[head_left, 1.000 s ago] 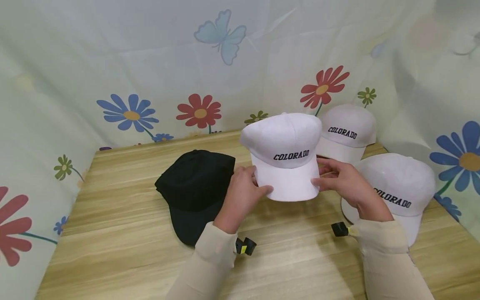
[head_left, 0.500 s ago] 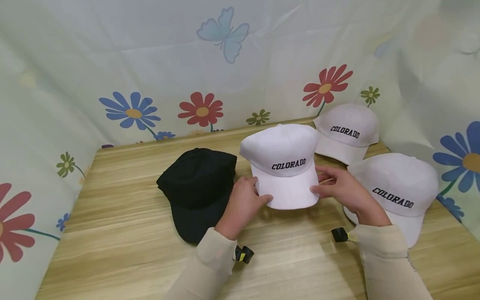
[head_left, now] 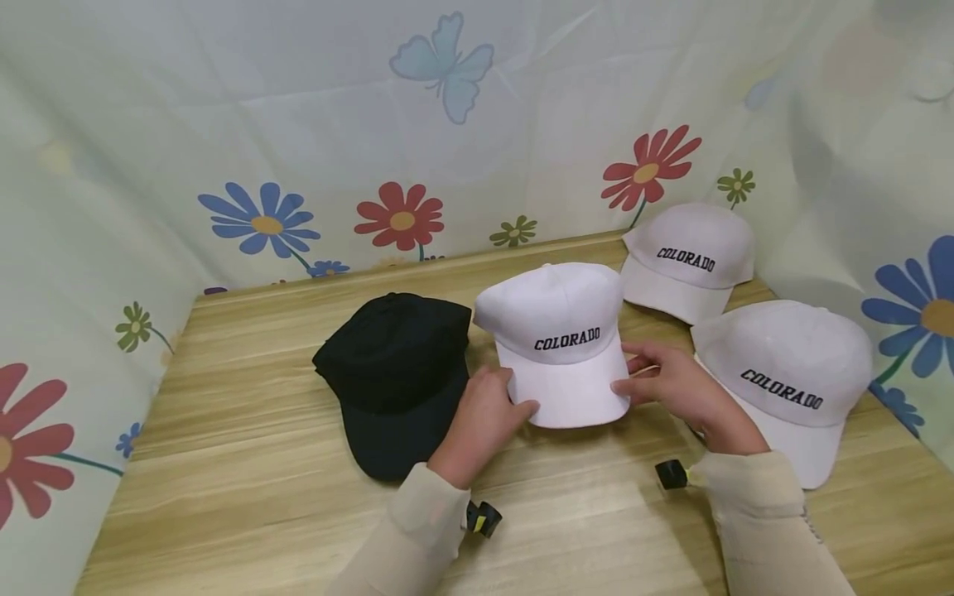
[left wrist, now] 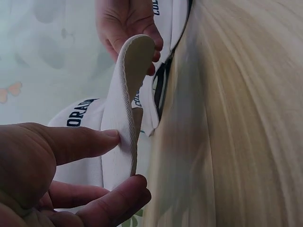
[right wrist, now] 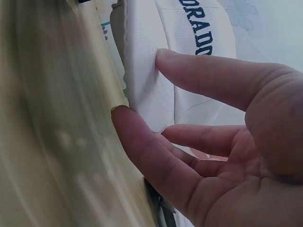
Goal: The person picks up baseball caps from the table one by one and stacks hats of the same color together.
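Note:
A white baseball cap (head_left: 559, 306) with black COLORADO lettering is between both hands, its brim toward the person. My left hand (head_left: 484, 422) pinches the brim's left edge, thumb on top and fingers beneath. On the other side my right hand (head_left: 681, 389) pinches the brim's right edge the same way. In the left wrist view the brim (left wrist: 124, 146) shows edge-on between thumb and fingers, apart from the tabletop. The right wrist view has the thumb lying on the brim (right wrist: 147, 71) with fingertips under its edge. A black cap (head_left: 395, 372) lies just left of the left hand.
Two more white COLORADO caps stand on the right: one white cap (head_left: 689, 257) at the back, another white cap (head_left: 797, 364) beside the right forearm. The wooden table (head_left: 246, 480) is bordered by flower-printed cloth (head_left: 313, 141) behind and at both sides.
Both hands have lowered the held white cap toward the table and slightly toward the person, keeping their pinch on the brim. The black cap and the other white caps stay in place.

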The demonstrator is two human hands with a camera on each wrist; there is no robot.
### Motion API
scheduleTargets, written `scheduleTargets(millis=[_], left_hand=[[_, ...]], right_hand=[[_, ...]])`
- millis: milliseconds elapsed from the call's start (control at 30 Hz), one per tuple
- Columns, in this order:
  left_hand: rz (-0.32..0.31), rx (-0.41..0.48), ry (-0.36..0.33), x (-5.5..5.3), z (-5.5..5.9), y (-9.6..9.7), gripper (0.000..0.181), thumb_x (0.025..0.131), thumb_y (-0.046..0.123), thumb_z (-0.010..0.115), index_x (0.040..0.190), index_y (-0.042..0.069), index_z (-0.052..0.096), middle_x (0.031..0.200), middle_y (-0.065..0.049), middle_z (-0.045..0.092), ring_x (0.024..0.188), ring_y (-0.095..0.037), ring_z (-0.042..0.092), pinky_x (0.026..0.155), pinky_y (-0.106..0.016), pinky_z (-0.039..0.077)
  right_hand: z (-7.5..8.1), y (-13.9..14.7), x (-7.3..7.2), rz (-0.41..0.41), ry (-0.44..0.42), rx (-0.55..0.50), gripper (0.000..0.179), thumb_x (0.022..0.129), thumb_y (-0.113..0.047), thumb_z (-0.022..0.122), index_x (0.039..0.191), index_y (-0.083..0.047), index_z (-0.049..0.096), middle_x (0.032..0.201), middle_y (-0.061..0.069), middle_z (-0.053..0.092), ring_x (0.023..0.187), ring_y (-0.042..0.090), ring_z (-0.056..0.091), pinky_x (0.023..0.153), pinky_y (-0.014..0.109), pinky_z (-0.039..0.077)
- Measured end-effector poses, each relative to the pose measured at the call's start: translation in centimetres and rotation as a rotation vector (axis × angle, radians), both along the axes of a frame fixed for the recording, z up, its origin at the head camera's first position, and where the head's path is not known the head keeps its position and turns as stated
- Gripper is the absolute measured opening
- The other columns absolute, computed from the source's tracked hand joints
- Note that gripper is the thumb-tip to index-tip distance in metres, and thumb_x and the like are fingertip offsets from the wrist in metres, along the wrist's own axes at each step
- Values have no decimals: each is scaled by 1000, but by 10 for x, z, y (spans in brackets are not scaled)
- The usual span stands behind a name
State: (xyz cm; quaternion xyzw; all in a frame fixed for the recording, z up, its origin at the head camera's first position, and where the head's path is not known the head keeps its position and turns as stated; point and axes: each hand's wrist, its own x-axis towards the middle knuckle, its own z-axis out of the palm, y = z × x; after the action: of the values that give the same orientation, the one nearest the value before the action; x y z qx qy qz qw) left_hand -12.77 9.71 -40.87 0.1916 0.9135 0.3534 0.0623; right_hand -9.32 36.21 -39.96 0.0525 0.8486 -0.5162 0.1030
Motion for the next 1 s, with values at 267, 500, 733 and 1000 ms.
scheduleTargets(millis=[267, 500, 733, 1000], left_hand=[[4, -19, -11, 3, -3, -4, 25, 80, 24, 76, 73, 6, 59, 73, -6, 52, 78, -20, 51, 69, -31, 45], [-2, -52, -82, 3, -7, -5, 33, 79, 24, 77, 67, 9, 50, 69, -5, 47, 69, -18, 45, 61, -28, 39], [-24, -51, -191, -3, -10, -8, 38, 81, 27, 76, 64, 9, 48, 63, -1, 36, 59, -17, 38, 52, -26, 31], [-45, -61, -244, -13, -11, -9, 40, 81, 28, 77, 61, 10, 47, 54, 4, 28, 52, -16, 35, 48, -26, 28]], right_hand=[[-6, -4, 0, -6, -23, 10, 74, 85, -11, 73, 143, 11, 34, 117, 29, 51, 92, 22, 60, 75, 30, 58], [-11, -9, 2, -20, -20, 67, 67, 88, -17, 70, 139, 13, 40, 107, 21, 55, 83, 20, 60, 69, 32, 57], [-14, -12, 2, -35, -33, 101, 68, 87, -20, 72, 137, 13, 42, 106, 21, 58, 78, 18, 61, 68, 32, 57], [-18, -15, 1, -17, -12, 79, 59, 88, -18, 71, 132, 13, 48, 103, 21, 64, 75, 14, 63, 66, 32, 57]])
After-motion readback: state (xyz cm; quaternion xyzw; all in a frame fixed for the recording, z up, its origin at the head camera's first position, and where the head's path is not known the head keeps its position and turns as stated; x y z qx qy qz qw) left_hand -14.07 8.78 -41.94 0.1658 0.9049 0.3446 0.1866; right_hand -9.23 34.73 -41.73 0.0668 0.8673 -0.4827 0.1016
